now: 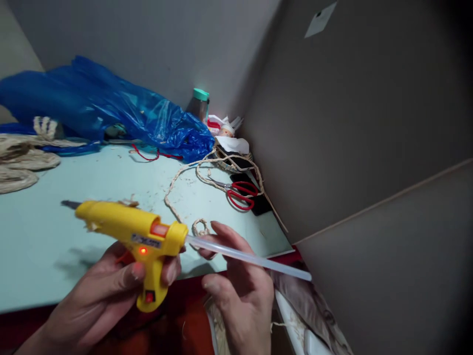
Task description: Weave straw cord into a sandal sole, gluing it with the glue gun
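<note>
Two bare hands at a pale table (29,246). The left hand (99,297) grasps a yellow glue gun (123,224) by its handle above the near edge; the dark nozzle (70,203) points leftward and an indicator light (143,251) glows red. From the rear, a translucent glue stick (251,259) projects rightward past the right hand (246,298), whose thumb and fingers are parted; whether a fingertip touches the stick cannot be told. Good technique would keep the stick aligned with the barrel, press it gently and straight, and keep skin clear of the nozzle, presumably hot.

Surface, left to right: looped braided cord (15,162), a crumpled blue plastic bag (129,108), a bottle (199,106) with a turquoise lid, and red-handled scissors (229,187) lying partly over a dark flat object (263,204). Room: grey wall (166,49) behind; darker panel (351,123) at right.
</note>
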The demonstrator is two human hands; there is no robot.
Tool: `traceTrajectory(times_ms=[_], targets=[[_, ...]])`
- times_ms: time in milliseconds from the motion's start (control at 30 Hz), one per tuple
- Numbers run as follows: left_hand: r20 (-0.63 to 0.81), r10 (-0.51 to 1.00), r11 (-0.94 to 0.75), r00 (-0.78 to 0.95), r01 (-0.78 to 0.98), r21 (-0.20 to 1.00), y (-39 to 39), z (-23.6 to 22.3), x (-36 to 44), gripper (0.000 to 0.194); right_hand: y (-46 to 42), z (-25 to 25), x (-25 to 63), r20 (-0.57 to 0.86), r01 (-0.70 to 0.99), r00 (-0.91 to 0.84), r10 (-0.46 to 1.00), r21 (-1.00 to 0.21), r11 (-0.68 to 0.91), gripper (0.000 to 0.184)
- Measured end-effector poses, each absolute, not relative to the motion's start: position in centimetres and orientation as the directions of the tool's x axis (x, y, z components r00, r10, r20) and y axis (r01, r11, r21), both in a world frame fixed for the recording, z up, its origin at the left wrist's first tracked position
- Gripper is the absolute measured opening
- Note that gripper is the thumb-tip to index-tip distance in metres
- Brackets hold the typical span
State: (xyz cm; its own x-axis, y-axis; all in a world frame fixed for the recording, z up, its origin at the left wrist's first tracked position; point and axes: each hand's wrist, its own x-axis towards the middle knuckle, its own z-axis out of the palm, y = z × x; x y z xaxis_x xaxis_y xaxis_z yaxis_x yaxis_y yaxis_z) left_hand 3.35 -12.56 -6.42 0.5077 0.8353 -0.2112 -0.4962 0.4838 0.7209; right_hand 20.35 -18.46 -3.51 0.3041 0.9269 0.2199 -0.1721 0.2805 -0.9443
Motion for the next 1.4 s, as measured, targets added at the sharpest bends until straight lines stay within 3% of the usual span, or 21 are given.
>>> traceTrajectory(times_ms=[100, 167, 267, 333, 400, 467, 567, 633, 733, 833, 1000, 1100, 1400], targets=[[-0.204, 0.797, 0.518, 0.569, -0.469, 0.715, -13.0, -5.3, 4.0, 0.027, -18.8, -3.0, 20.5, 0.213, -0.017, 0.195, 0.957, -0.975, 0.220, 0.043], [-0.252, 0.743, 0.570, 0.621, -0.388, 0.724, -13.3, -5.0, 4.5, 0.037, -19.3, -3.0, 19.8, 0.103, 0.003, 0.201, 0.974, -0.995, 0.104, 0.036], [-0.281, 0.637, 0.588, 0.718, -0.216, 0.779, -13.5, -5.1, 5.5, 0.047, -20.3, -3.7, 18.6, -0.087, -0.118, 0.343, 0.935, -0.992, -0.049, 0.037], [-0.243, 0.589, 0.529, 0.771, -0.140, 0.837, -13.5, -5.2, 6.2, 0.043, -20.8, -4.3, 18.4, -0.137, -0.212, 0.418, 0.898, -0.976, -0.050, 0.040], [-0.173, 0.610, 0.352, 0.774, -0.068, 0.934, -13.1, -5.1, 6.5, 0.029, -21.1, -4.4, 19.1, -0.137, -0.279, 0.483, 0.865, -0.960, 0.004, 0.038], [-0.086, 0.707, 0.056, 0.702, 0.066, 0.996, -12.5, -5.0, 6.1, 0.016, -21.1, -4.0, 20.7, -0.120, -0.325, 0.541, 0.833, -0.943, 0.075, 0.038], [0.091, 0.859, -0.289, 0.504, 0.331, 0.898, -10.8, -4.9, 4.8, 0.018, -20.5, -3.5, 23.6, -0.054, -0.323, 0.552, 0.832, -0.934, 0.154, 0.040], [0.223, 0.883, -0.403, 0.414, 0.425, 0.810, -9.6, -4.8, 3.9, 0.021, -20.0, -3.7, 24.9, -0.011, -0.327, 0.530, 0.848, -0.925, 0.192, 0.036], [0.326, 0.836, -0.531, 0.441, 0.505, 0.680, -8.1, -4.4, 4.1, 0.024, -19.5, -4.9, 25.6, 0.010, -0.334, 0.557, 0.831, -0.913, 0.235, 0.031], [0.274, 0.759, -0.622, 0.590, 0.534, 0.573, -7.1, -3.9, 5.9, 0.034, -19.3, -6.2, 25.5, -0.031, -0.257, 0.592, 0.805, -0.954, 0.153, 0.025], [0.032, 0.688, -0.653, 0.725, 0.600, 0.462, -5.7, -4.1, 8.5, 0.044, -18.9, -7.1, 25.7, -0.049, -0.197, 0.609, 0.792, -0.976, 0.091, 0.029], [-0.037, 0.670, -0.643, 0.741, 0.605, 0.470, -5.1, -4.4, 8.8, 0.044, -18.8, -7.4, 26.0, -0.042, -0.175, 0.622, 0.782, -0.981, 0.086, 0.025], [-0.020, 0.709, -0.576, 0.705, 0.595, 0.561, -6.3, -3.7, 7.9, 0.033, -18.9, -7.6, 25.7, -0.027, -0.175, 0.544, 0.839, -0.981, 0.082, 0.024]])
